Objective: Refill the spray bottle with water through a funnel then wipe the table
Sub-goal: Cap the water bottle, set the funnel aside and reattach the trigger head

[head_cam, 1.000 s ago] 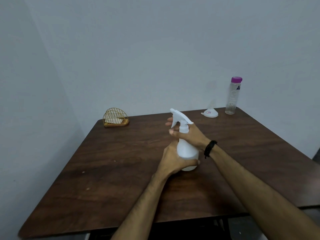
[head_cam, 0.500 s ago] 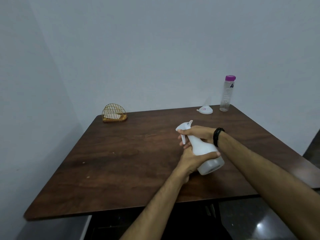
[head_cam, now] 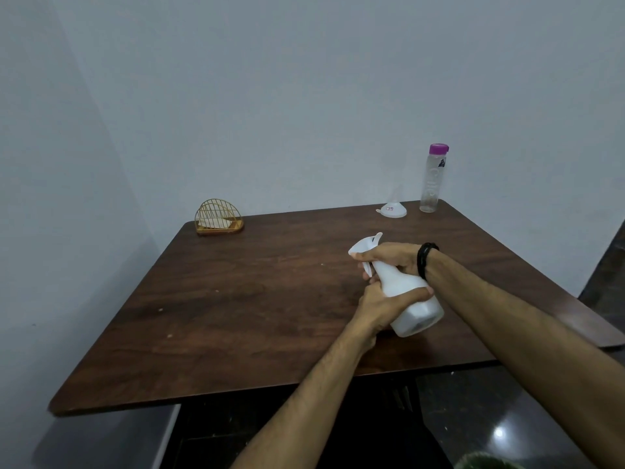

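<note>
A white spray bottle (head_cam: pixel 417 316) is lifted off the dark wooden table (head_cam: pixel 253 299) and tilted, its trigger head pointing up and left, its base toward me. My left hand (head_cam: pixel 382 306) wraps around the bottle's body. My right hand (head_cam: pixel 389 257), with a black band at the wrist, grips the white trigger head at the neck. A white funnel (head_cam: pixel 393 208) lies mouth-down at the table's far right. Beside the funnel stands a clear water bottle (head_cam: pixel 433 179) with a purple cap.
A gold wire napkin holder (head_cam: pixel 218 217) with a cloth or napkins in it stands at the far left corner. Walls close in behind and on the left. A dark glossy floor shows below the table's near edge.
The spray bottle went from upright on the table to lifted and tilted, and has come nearer to me and to the right. Both hands stayed on it. The camera view shifted slightly.
</note>
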Demonstrator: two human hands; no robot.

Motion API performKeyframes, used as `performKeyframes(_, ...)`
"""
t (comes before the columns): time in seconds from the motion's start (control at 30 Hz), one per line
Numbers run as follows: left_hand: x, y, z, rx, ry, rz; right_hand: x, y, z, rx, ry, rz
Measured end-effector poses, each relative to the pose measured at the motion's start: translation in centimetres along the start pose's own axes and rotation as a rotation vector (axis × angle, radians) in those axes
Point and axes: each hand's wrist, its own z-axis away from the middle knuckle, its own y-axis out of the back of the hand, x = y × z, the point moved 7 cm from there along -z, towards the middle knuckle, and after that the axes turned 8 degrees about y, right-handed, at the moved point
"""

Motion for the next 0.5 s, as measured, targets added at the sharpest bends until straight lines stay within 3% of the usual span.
performKeyframes(0.5, 0.70, -0.25, 0.29, -0.029, -0.018, -0.029, -0.72, 0.53, 0.43, 0.014, 0.026, 0.015)
